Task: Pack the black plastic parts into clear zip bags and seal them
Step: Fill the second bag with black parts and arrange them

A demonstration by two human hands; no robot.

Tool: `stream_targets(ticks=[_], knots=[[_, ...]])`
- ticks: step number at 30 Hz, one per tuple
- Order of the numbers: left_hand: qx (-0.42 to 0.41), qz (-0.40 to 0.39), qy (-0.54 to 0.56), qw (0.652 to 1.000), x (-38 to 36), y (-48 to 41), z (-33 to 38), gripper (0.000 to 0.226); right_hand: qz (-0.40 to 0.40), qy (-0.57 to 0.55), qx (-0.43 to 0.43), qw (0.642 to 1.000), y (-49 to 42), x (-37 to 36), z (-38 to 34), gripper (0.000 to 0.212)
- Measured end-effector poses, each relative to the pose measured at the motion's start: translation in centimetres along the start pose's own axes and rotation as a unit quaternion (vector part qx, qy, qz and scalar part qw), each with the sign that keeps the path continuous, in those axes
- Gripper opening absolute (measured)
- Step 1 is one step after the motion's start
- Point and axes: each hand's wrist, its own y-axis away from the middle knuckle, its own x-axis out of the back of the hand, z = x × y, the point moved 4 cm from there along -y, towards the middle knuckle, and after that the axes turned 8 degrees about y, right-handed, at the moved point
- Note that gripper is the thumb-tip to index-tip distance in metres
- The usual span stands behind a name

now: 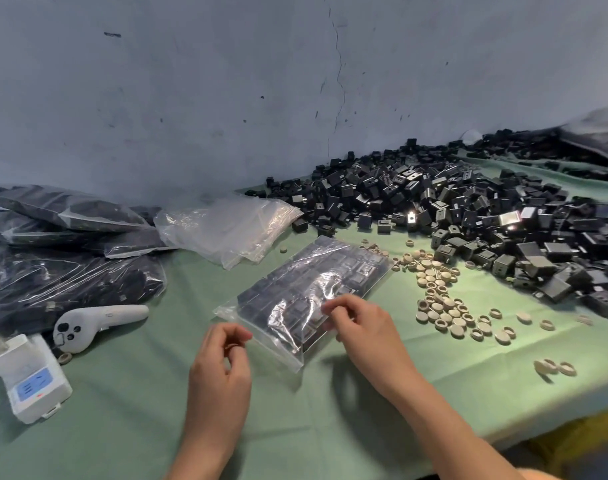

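**A:** What are the hands doing?

**B:** The right hand (361, 327) rests on the near end of the filled zip bag (316, 282), fingers curled and pinching the clear film. The left hand (223, 358) is curled too, with its thumb tip right at the bag's near-left edge. I cannot tell whether it actually grips that edge.

**A:** And the bag itself?

**B:** It lies flat on the green tablecloth (139, 393), slanting from near-left to far-right. Black plastic parts (351, 271) sit in rows inside it. The glare on the film hides whether the zip is pressed closed.

**A:** What lies around it?

**B:** Just to its right is a scatter of beige round caps (441, 299), some with the hollow side up, and a few lie at the bag's far corner. Three more beige rings (555, 367) sit apart, near the table's right edge. Beyond the caps, a big pile of loose black parts (468, 209) spreads along the back right, up against the blue-grey wall (191, 98).

**A:** And on the left?

**B:** A bundle of empty clear bags (226, 226) lies beyond the filled one. Further left is a stack of packed bags (70, 258), dark with parts. In front of that stack a white handheld controller (98, 322) lies on its side. Nearer the left edge is a white box-shaped device (32, 379) with a blue panel.
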Motion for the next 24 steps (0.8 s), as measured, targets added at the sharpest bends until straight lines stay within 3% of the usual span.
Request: stream_targets(ticks=[3, 7, 10, 12, 15, 19, 22, 24], knots=[[-0.057, -0.035, 0.003, 0.998, -2.4, -2.4, 2.8, 0.035, 0.044, -0.170, -0.088, 0.981, -3.0, 2.7, 1.1, 0.022], [-0.095, -0.173, -0.043, 0.979, -10.4, -7.3, 5.8, 0.019, 0.104, -0.355, -0.216, 0.904, -5.2, 5.7, 4.3, 0.018], [-0.091, -0.255, -0.138, 0.953, -17.3, -11.4, 5.5, 0.044, 0.134, -0.477, -0.258, 0.830, -6.2, 7.2, 6.5, 0.015], [-0.075, -0.280, -0.212, 0.933, -21.0, -14.4, 4.6, 0.065, 0.136, -0.517, -0.261, 0.804, -7.0, 8.0, 7.4, 0.016], [-0.026, -0.283, -0.281, 0.917, -24.8, -19.2, 2.4, 0.096, 0.119, -0.532, -0.256, 0.799, -8.5, 8.5, 8.3, 0.018], [0.066, -0.319, -0.278, 0.904, -28.4, -24.0, -0.5, 0.125, 0.106, -0.537, -0.260, 0.796, -10.4, 8.8, 9.2, 0.017], [0.058, -0.318, -0.275, 0.906, -31.9, -25.3, -1.2, 0.125, 0.091, -0.548, -0.265, 0.788, -11.6, 9.1, 9.8, 0.016], [0.007, -0.293, -0.296, 0.909, -34.1, -25.3, -1.1, 0.108, 0.085, -0.551, -0.269, 0.786, -12.3, 9.3, 10.1, 0.017]])
